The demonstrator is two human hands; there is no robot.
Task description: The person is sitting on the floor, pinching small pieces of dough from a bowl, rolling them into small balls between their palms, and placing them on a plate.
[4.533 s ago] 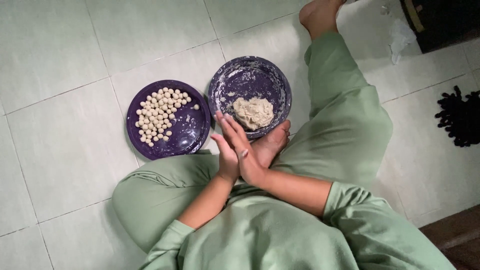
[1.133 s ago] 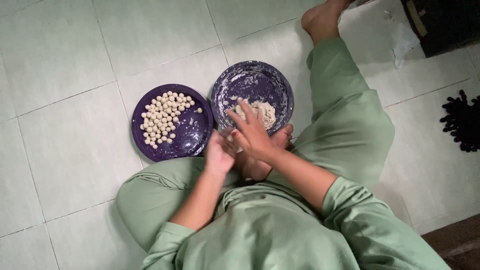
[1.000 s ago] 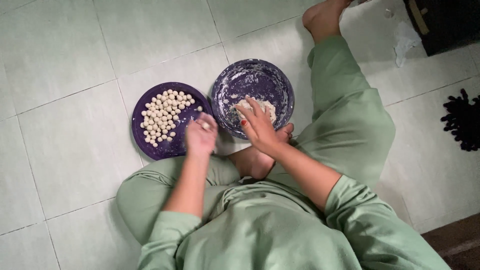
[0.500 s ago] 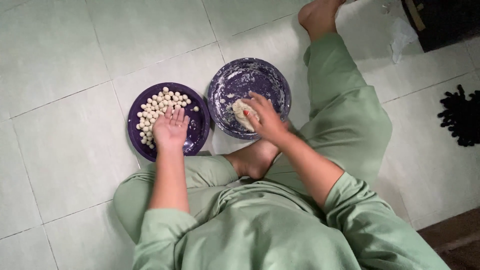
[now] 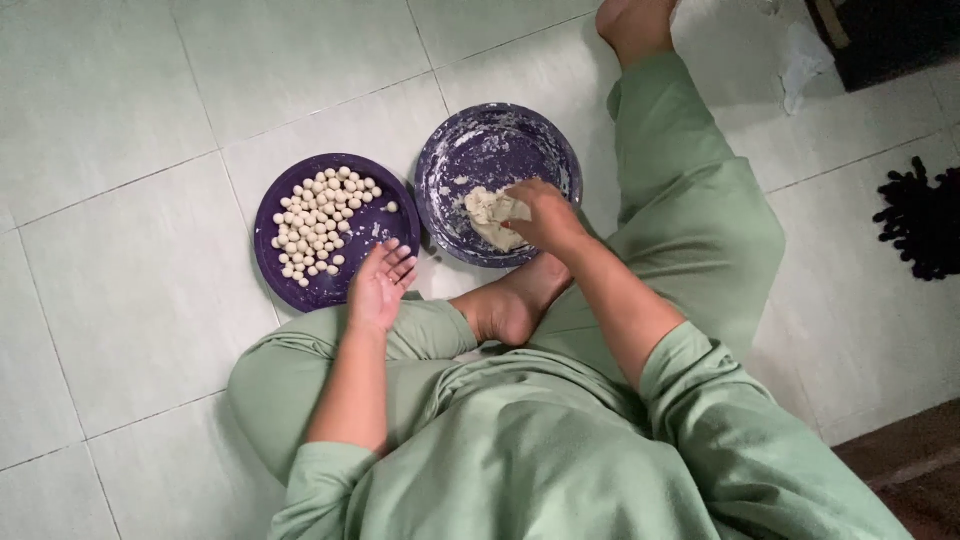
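Note:
I sit on the floor in green clothes. My right hand (image 5: pixel 540 215) reaches into a flour-dusted purple bowl (image 5: pixel 470 150) and pinches the pale lump of dough (image 5: pixel 488 212) in it. To the left stands a purple plate (image 5: pixel 322 285) covered with several small pale dough balls (image 5: pixel 316 220). My left hand (image 5: pixel 380 280) rests at the plate's near right rim, palm up, fingers spread, holding nothing.
The floor is pale green tile (image 5: pixel 120 260). My bare foot (image 5: pixel 505 305) lies just below the bowl; my other foot (image 5: pixel 635 22) is at the top edge. A dark fringed mat (image 5: pixel 918 228) lies at right, a dark object (image 5: pixel 890 35) at top right.
Both palms were pressed together rolling. Then my left hand went over the plate and has drawn back to its rim, while my right hand reached into the bowl onto the dough.

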